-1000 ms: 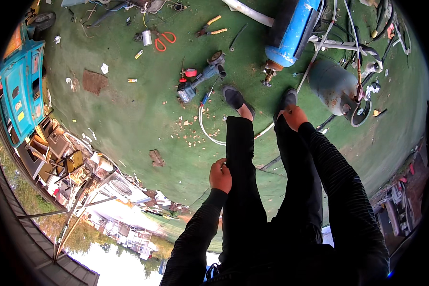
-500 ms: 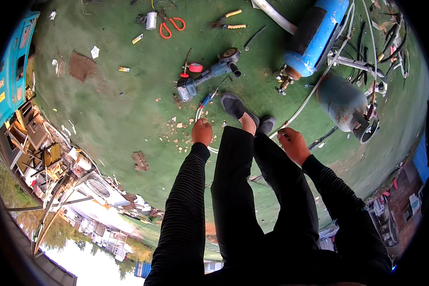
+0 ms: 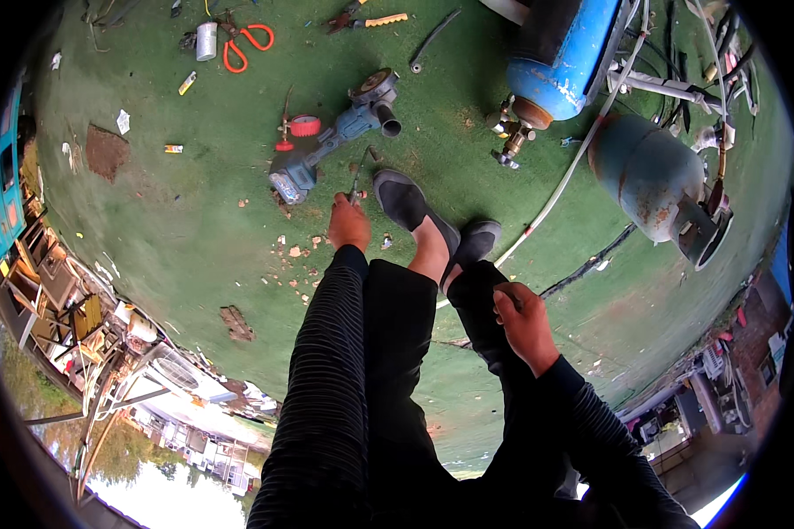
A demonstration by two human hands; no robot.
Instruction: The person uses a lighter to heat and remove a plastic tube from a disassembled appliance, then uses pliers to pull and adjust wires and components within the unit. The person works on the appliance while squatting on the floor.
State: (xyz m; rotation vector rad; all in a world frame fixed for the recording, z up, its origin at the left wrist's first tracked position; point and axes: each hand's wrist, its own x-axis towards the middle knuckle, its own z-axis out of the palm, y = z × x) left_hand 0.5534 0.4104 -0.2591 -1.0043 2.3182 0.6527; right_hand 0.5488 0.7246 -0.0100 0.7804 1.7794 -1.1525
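Observation:
My left hand is closed round the handle end of a gas torch; its thin bent metal tip points away from me, and the fist hides most of the grip. Just beyond lies a blue-grey angle grinder on the green floor, with a red-rimmed gauge beside it. Above my right knee, my right hand is held with curled fingers and thumb pressed together. Whether something small sits inside that pinch is hidden.
A blue gas cylinder with brass valves and a rusty grey tank lie to the right, a pale hose running between them. Red-handled scissors, a metal can and yellow-handled pliers lie at the far side. Scraps litter the floor.
My left hand has moved from the hose up onto the torch. My right hand has come in over the knee, from beside the pale hose. The view has shifted a little.

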